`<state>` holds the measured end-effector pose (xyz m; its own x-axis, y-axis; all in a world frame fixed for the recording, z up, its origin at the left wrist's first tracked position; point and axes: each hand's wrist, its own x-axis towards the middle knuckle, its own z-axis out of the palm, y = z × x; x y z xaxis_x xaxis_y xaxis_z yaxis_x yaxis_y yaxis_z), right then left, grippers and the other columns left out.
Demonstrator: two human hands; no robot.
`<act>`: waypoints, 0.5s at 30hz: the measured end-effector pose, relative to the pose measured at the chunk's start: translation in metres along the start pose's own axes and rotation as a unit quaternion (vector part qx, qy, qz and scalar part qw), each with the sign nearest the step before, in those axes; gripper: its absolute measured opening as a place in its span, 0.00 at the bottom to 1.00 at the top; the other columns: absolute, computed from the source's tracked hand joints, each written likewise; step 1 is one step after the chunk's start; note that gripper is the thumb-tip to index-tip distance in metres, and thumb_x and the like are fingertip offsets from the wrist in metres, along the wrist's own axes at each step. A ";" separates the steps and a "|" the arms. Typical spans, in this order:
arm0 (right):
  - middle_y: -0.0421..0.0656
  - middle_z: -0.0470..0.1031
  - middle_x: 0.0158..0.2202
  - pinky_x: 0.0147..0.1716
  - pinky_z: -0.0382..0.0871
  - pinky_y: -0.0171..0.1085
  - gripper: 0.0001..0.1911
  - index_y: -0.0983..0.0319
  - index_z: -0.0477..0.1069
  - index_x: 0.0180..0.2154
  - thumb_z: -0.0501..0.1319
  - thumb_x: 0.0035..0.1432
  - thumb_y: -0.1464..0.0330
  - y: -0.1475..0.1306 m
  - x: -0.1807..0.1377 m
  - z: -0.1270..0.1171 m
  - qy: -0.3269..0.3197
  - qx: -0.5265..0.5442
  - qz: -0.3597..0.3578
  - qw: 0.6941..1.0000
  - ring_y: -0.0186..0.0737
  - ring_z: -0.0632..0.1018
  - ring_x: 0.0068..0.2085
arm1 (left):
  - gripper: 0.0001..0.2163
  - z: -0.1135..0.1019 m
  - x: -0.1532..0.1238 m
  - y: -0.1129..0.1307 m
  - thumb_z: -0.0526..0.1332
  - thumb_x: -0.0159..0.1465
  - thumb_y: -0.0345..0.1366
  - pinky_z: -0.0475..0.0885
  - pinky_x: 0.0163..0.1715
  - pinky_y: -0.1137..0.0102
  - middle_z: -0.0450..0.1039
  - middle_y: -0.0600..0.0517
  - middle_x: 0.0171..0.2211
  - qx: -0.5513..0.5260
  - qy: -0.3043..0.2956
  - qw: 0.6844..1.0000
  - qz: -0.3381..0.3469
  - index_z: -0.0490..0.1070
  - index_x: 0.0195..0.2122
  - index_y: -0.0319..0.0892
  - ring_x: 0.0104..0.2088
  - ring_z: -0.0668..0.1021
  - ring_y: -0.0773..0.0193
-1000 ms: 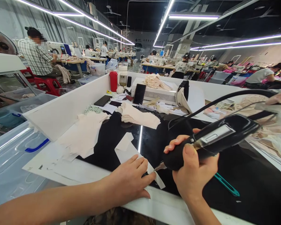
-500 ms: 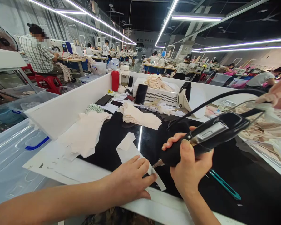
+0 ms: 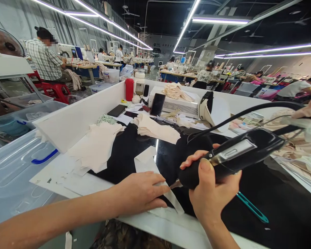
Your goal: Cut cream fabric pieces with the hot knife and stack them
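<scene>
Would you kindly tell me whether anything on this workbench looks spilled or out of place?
I see no spill. One small oddity: a tiny white scrap lies loose on the black work surface, near the teal tool, well apart from the stacked pale pieces.

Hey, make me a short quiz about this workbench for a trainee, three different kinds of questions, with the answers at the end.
1. True or false: the left hand rests on a pale piece of cloth.

2. Multiple choice: what colour is the slim slotted piece lying on the black tabletop?
A) Yellow
B) Teal
C) Red

3. Fill in the blank: the black tool with the silver plate on its side is gripped by the ____.

Key: 1. True. 2. B. 3. Right hand.
</scene>
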<state>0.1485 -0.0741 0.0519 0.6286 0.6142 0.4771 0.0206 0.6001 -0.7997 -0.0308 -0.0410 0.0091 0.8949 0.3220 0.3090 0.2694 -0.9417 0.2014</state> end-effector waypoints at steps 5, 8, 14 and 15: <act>0.34 0.79 0.31 0.25 0.78 0.39 0.26 0.57 0.69 0.53 0.76 0.58 0.62 -0.001 -0.003 0.000 0.002 0.002 -0.016 1.000 0.36 0.78 0.25 | 0.17 0.004 -0.005 0.002 0.62 0.76 0.49 0.75 0.60 0.57 0.76 0.42 0.56 0.007 0.000 1.000 -0.003 0.76 0.56 0.42 0.54 0.80 0.51; 0.34 0.79 0.31 0.24 0.79 0.39 0.25 0.57 0.69 0.53 0.75 0.59 0.63 0.000 -0.003 -0.001 -0.001 0.005 -0.021 1.000 0.36 0.78 0.25 | 0.18 0.007 -0.009 0.002 0.62 0.76 0.50 0.73 0.63 0.53 0.75 0.41 0.59 0.008 -0.004 1.000 -0.012 0.76 0.58 0.43 0.57 0.79 0.49; 0.35 0.79 0.31 0.23 0.79 0.38 0.26 0.57 0.70 0.53 0.76 0.56 0.63 -0.001 0.001 0.001 0.001 0.022 -0.003 1.000 0.36 0.78 0.25 | 0.20 0.011 -0.011 0.002 0.65 0.74 0.50 0.71 0.66 0.50 0.73 0.40 0.62 -0.001 -0.007 1.000 -0.026 0.75 0.61 0.46 0.59 0.79 0.48; 0.35 0.79 0.31 0.23 0.79 0.38 0.26 0.57 0.70 0.52 0.76 0.56 0.62 -0.001 0.003 0.002 0.001 0.027 0.000 1.000 0.36 0.78 0.25 | 0.20 0.011 -0.011 0.002 0.65 0.74 0.50 0.71 0.66 0.50 0.73 0.40 0.62 -0.002 -0.008 1.000 -0.027 0.75 0.61 0.46 0.60 0.79 0.48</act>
<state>0.1486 -0.0723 0.0551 0.6295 0.6137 0.4766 -0.0208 0.6265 -0.7791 -0.0364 -0.0473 -0.0042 0.8844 0.3710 0.2834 0.3161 -0.9225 0.2214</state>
